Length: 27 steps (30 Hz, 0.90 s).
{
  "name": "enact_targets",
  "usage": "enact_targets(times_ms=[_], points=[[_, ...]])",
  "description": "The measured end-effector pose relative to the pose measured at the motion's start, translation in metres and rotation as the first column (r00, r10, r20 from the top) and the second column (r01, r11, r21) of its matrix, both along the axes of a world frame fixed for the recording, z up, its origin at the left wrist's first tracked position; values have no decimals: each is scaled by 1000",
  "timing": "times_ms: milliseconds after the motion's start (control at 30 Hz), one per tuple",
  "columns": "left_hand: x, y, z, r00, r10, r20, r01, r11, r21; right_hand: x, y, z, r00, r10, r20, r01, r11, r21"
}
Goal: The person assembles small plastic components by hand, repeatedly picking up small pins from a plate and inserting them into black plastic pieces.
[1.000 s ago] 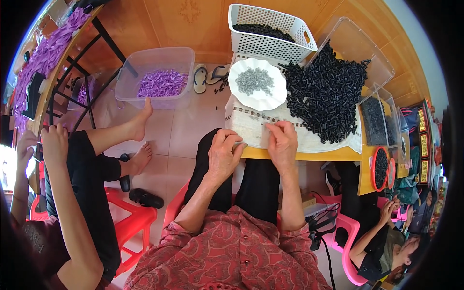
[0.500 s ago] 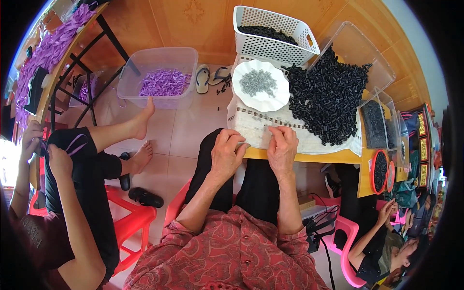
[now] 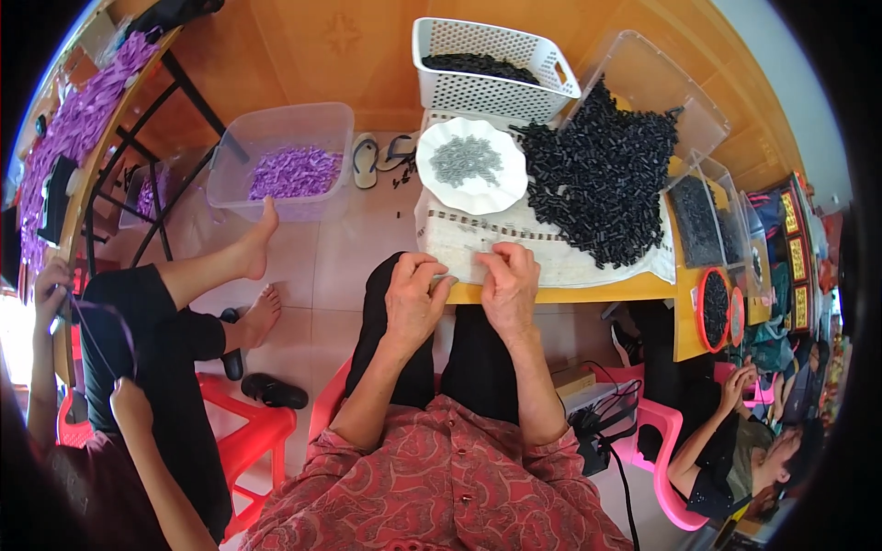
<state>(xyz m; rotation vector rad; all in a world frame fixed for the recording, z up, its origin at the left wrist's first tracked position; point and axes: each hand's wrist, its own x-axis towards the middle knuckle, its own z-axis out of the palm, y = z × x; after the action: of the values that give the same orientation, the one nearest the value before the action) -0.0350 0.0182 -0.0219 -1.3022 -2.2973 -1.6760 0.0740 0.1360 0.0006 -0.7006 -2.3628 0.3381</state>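
Note:
My left hand (image 3: 415, 301) is closed in a pinch near the front edge of the cloth-covered table. A small greyish thing shows at its fingertips, too small to name. To its right, my right hand (image 3: 511, 286) also has thumb and forefinger pressed together over the cloth (image 3: 551, 269); what they hold, if anything, I cannot make out. Beyond my hands stands a white scalloped plate (image 3: 496, 195) bearing a heap of small clear-grey pieces (image 3: 466, 162). A large pile of short black tube-like pieces (image 3: 602, 184) lies to the right of the plate.
At the back are a white perforated basket (image 3: 496, 95) and a tipped clear bin (image 3: 657, 78). A red-rimmed bowl (image 3: 714, 308) sits at the right. A clear tub (image 3: 344, 147) of purple pieces stands on the floor. At left, a person handles purple ribbon (image 3: 124, 335); another person sits at right.
The view has shifted, moving the table and my hands slightly left. Both my hands keep their pinch. The person at left has lowered one hand, drawing the purple ribbon out longer.

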Motion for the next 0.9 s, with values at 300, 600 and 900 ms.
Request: enact_targets(times_ms=[300, 600, 900], points=[[2, -2, -2, 993, -17, 120, 23, 999, -49, 34, 22, 3, 968, -167, -189, 163, 986, -41], [3, 0, 0, 993, -19, 120, 24, 999, -45, 81, 74, -4, 932, -345, -111, 335, 937, -98], [5, -2, 3, 992, -24, 125, 33, 997, -67, 64, 104, -3, 900, -424, -98, 420, 906, -61]])
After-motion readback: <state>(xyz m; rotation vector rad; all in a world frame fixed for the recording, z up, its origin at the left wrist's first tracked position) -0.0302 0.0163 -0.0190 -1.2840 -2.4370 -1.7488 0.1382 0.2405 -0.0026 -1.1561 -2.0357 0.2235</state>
